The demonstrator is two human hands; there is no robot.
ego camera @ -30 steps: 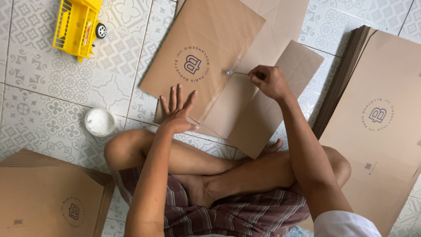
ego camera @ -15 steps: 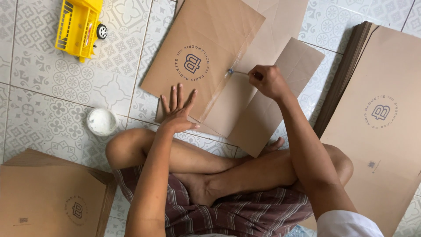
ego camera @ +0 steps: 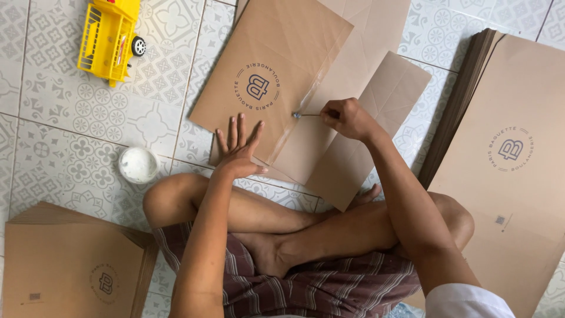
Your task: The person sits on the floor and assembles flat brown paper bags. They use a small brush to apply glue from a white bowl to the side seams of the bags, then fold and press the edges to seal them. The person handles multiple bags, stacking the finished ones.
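On the patterned tile floor the left hand (ego camera: 238, 150) presses flat, fingers spread, on an unfolded brown paper bag (ego camera: 276, 76) — the right hand (ego camera: 347, 118) pinches a thin stick (ego camera: 307, 115) against its crease.

The person wears striped shorts (ego camera: 306, 288), maroon-brown with thin pale lines, at the lower centre of the frame. A white sleeve (ego camera: 468, 301) shows at the lower right edge, covering the upper arm. Both forearms, the legs and the feet are bare. The hands, left hand (ego camera: 238, 150) and right hand (ego camera: 347, 118), carry no rings, watch or gloves.
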